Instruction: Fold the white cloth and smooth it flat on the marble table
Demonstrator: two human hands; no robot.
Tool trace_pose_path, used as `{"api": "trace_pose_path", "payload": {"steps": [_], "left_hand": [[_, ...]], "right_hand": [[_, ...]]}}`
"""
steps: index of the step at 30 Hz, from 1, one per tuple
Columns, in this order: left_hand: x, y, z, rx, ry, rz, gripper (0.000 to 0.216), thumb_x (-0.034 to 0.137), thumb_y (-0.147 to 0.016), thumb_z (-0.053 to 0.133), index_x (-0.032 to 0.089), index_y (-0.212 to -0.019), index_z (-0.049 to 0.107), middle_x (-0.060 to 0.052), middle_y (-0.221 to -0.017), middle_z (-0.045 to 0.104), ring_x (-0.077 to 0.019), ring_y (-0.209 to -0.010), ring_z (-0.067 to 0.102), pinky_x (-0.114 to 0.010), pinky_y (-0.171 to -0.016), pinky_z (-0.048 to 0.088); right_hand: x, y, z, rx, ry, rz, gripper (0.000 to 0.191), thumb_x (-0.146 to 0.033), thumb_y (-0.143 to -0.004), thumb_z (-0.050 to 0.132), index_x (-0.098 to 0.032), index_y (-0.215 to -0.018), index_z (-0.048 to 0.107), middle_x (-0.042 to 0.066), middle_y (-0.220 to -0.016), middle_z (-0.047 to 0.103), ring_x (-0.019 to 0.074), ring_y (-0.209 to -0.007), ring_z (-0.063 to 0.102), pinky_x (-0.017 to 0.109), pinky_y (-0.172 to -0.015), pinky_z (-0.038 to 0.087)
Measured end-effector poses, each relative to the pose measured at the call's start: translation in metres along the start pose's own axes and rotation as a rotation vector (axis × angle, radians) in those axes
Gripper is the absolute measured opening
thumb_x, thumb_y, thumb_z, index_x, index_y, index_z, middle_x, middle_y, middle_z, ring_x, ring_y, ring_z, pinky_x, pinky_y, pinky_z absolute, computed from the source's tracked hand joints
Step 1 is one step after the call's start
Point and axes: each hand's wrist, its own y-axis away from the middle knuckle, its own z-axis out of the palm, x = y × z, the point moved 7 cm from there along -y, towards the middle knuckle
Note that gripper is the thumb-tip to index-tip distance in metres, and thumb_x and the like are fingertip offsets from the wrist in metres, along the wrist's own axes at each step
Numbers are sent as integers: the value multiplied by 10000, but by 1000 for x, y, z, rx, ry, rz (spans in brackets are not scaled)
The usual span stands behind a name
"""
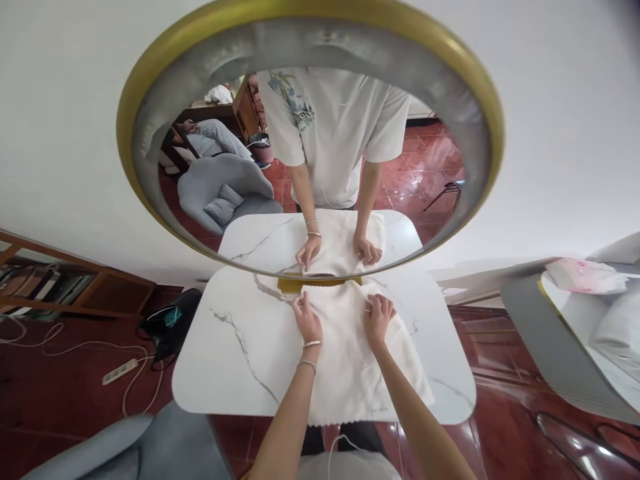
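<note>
A soft white garment (343,363) with a wavy hem lies spread over the white marble-patterned table (215,360). Its near edge reaches the table's front edge, and the mirror shows a dark opening at its far end. My left hand (307,321), with two bracelets on the wrist, pinches the garment's far left edge. On the far right side my right hand (379,320) has its fingers curled onto the fabric, gripping it. What lies under the fingertips is partly hidden.
A large gold-rimmed mirror (320,167) stands close behind the garment. To the right is another table (575,300) with a plastic package (585,275). A grey chair (185,443), power strip (120,371), cables and black bag (173,323) are at left.
</note>
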Motion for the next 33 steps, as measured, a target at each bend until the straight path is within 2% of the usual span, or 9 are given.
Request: {"api": "trace_pose_path", "payload": {"steps": [5,8,14,18,21,23,26,30,33], "left_hand": [[24,-6,14,-286,-11,307,505,165,-930,370,183,-1435,374,-112,-1430,459,-234,-1368,372,-420,-1081,403],[18,-9,6,-347,-70,348,561,158,-935,346,154,-1489,257,-113,-1509,369,-236,-1438,247,-448,-1126,353],[-54,-30,-34,-351,-199,284,593,193,-929,373,135,-1501,225,-137,-1531,321,-248,-1440,240,-443,-1129,340],[-112,-42,-65,-341,-287,221,609,191,-922,380,99,-1500,211,-176,-1513,334,-268,-1430,264,-467,-1125,341],[-137,-46,-83,-290,-243,226,580,212,-948,354,118,-1502,210,-168,-1499,364,-258,-1416,300,-476,-1125,348],[-136,-45,-83,-285,-161,289,546,204,-962,323,154,-1498,234,-141,-1472,418,-225,-1390,357,-453,-1130,355],[-109,-41,-67,-325,-56,385,521,189,-964,293,170,-1484,282,-118,-1438,471,-196,-1364,400,-434,-1133,367],[-55,-34,-30,-432,-21,467,576,222,-932,345,112,-1491,257,-134,-1502,371,-239,-1424,284,-471,-1159,309],[-35,-31,-16,-467,-88,469,656,259,-920,390,90,-1511,159,-150,-1536,293,-258,-1443,228,-471,-1159,290]], "right_hand": [[-53,-6,42,-76,-51,-141,382,-151,-871,335,-178,-1171,570,119,-1151,608,244,-1174,481,441,-994,361],[-71,4,49,-85,-23,-212,491,-199,-880,350,-134,-1359,440,159,-1318,528,259,-1304,399,487,-1061,339],[-128,37,78,-144,70,-265,690,-321,-918,401,-64,-1508,152,208,-1467,376,293,-1426,224,543,-1116,280],[-200,60,118,-307,47,-348,635,-226,-923,356,-42,-1505,179,188,-1514,313,272,-1450,165,518,-1150,232],[-231,67,133,-357,21,-376,595,-147,-914,327,-67,-1496,237,135,-1528,310,244,-1459,136,488,-1166,214],[-228,66,129,-335,22,-378,584,-118,-916,310,-88,-1496,249,113,-1524,325,216,-1458,153,461,-1171,218],[-194,60,109,-268,46,-343,581,-101,-920,285,-122,-1500,245,101,-1507,362,196,-1448,196,459,-1164,236],[-125,48,72,-130,122,-161,555,-148,-936,287,-127,-1490,261,145,-1491,376,226,-1434,240,512,-1133,274],[-100,44,55,-64,152,-90,544,-184,-951,300,-152,-1493,256,156,-1487,378,238,-1431,248,530,-1119,289]]}}
